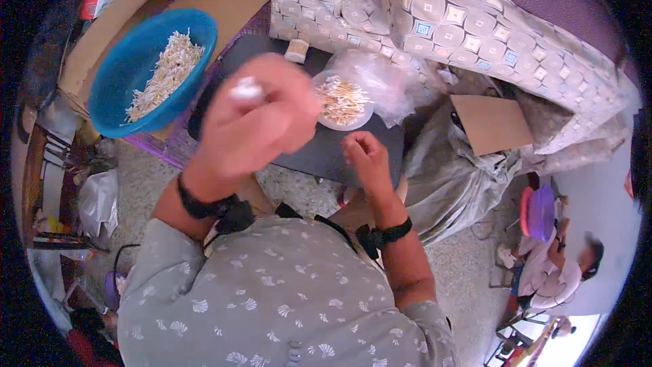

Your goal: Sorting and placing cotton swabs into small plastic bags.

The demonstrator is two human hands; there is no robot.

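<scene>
Here, the left hand [263, 112] clenches a blurred white item [246, 88]; whether the curled right hand [368, 158] holds anything, I cannot tell.

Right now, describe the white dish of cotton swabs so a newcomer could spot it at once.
Find the dark tabletop beside the patterned fabric. On it, between the left hand and a clear plastic bag, sits the round white dish heaped with swabs. The blue basin at far left holds a white pile too, but this dish is much smaller and white.

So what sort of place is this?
Probably a home sitting room doubling as a workspace: there's a patterned sofa, a blue basin of cotton swabs, and a white dish holding more.
</scene>
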